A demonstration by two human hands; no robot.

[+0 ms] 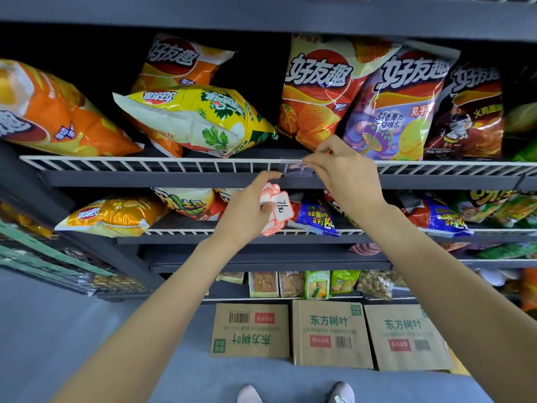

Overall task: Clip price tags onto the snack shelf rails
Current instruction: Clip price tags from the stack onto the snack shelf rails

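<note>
Clear tag holder [296, 169] is sitting lengthwise on the wire rail [145, 163], directly at the right hand [345, 173], which is pinching it. Left hand [247, 210], just below, is gripping the spare tags [276, 207], forefinger reaching up.

The wire rail [145, 163] is white over a dark grey shelf edge [174, 179]. The price tags [276, 210] are white with red-orange borders and black handwriting. At ten o'clock lies an orange chip bag [58, 112]; at twelve o'clock, a yellow bag [203, 117] printed with green coriander leaves; at two o'clock, a purple bag [389, 112] with a mushroom pattern. At six o'clock sit brown cartons [331, 333] with green lettering and red labels, on a blue-grey floor [58, 315].
</note>
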